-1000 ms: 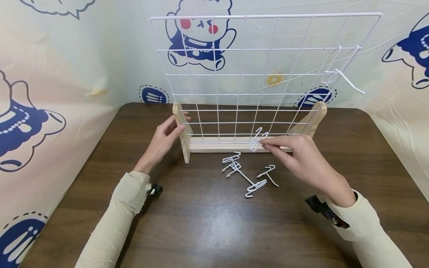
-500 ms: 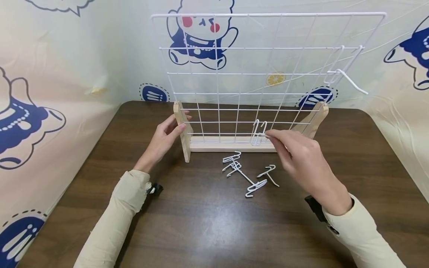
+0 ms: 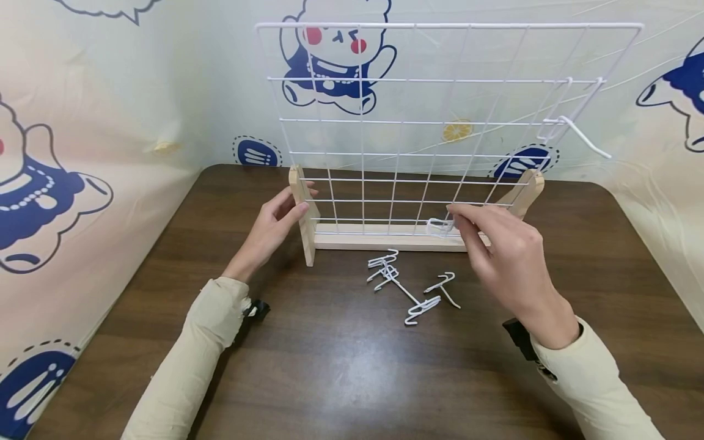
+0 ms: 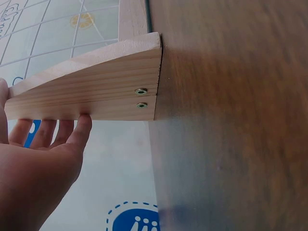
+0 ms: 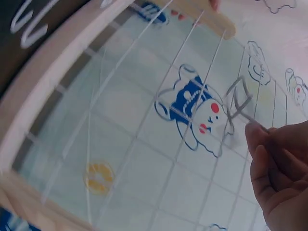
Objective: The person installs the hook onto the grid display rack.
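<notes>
A white wire grid rack stands upright on a wooden base. My left hand grips the wooden side support; in the left wrist view the fingers bend behind the edge of this support, which has two screws. Between the thumb and fingers of my right hand a white wire hook is pinched by its prong, in front of the grid's lower right part. The right wrist view has this hook with its bent frame towards the mesh; whether it touches the wires I cannot tell.
Several white hooks lie tangled on the brown table in front of the base. A separate hook lies to their right. Another hook hangs at the grid's upper right, its prong pointing outward. A patterned cloth surrounds the table.
My right hand has moved up and right with the hook, whose frame has tilted from upright to nearly flat in view. My left hand keeps its hold on the support.
</notes>
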A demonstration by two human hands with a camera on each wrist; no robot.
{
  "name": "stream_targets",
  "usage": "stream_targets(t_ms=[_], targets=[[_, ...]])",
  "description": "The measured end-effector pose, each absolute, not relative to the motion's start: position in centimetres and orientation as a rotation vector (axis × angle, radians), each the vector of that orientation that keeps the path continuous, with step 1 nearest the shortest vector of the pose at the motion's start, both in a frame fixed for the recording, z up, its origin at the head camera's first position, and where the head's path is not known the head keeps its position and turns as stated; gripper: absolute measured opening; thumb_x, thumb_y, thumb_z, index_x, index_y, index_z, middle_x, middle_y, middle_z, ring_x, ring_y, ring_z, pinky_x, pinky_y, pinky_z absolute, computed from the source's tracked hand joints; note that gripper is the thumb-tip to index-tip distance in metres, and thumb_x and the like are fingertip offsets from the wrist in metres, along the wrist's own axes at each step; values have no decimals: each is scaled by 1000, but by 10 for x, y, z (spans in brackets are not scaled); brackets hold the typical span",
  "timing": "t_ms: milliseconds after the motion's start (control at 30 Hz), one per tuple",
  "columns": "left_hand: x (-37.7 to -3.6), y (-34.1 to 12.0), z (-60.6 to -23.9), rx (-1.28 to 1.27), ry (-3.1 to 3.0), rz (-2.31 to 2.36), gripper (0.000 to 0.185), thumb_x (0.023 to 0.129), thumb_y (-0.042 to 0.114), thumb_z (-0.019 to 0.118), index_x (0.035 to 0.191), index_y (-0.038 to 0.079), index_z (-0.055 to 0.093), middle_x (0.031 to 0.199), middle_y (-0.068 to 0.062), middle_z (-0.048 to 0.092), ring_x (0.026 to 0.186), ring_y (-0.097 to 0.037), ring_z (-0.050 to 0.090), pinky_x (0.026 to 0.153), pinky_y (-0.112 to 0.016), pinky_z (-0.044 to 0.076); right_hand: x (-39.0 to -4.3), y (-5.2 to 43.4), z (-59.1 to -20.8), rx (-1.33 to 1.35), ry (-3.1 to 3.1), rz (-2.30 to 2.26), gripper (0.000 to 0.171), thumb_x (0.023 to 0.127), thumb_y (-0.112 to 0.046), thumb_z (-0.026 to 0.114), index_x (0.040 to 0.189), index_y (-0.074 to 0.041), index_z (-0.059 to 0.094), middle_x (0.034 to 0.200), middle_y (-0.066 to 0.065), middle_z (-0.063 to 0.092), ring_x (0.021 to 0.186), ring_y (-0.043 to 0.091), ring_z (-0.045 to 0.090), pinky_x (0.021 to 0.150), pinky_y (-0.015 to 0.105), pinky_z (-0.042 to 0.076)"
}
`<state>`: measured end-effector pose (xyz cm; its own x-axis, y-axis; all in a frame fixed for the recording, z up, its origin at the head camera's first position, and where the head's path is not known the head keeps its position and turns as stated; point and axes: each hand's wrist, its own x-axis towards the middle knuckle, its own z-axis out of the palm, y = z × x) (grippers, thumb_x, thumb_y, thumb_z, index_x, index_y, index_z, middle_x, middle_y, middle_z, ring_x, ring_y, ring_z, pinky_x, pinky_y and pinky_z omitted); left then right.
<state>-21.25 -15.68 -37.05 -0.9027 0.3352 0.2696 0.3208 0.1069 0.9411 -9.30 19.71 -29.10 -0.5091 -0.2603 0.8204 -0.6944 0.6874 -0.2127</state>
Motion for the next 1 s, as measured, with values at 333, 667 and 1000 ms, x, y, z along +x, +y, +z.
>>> stream_targets(t_ms=[333, 667, 1000], targets=[[-204, -153, -358, 665, 2323, 1957, 40, 103, 16, 54, 143, 11, 51, 142, -14, 55, 133, -27, 49, 108, -44, 40, -98, 201, -297, 667, -2196, 1202, 22, 88, 12, 66, 101, -3, 75, 72, 2, 71, 60, 10, 65, 59, 14, 48], [-209, -156, -366, 683, 2330, 1958, 41, 103, 20, 55, 143, 14, 51, 143, -17, 53, 134, -31, 47, 109, -47, 40, -109, 205, -304, 702, -2085, 1969, 28, 92, 11, 61, 120, 6, 64, 96, 18, 73, 64, 22, 65, 57, 24, 54], [-202, -154, -356, 664, 2353, 1938, 39, 103, 19, 55, 142, 12, 52, 140, -13, 57, 131, -31, 50, 107, -46, 41, -110, 206, -309, 814, -2314, 2137, 41, 100, 4, 52, 140, 1, 48, 100, 28, 62, 63, 27, 68, 57, 37, 58]])
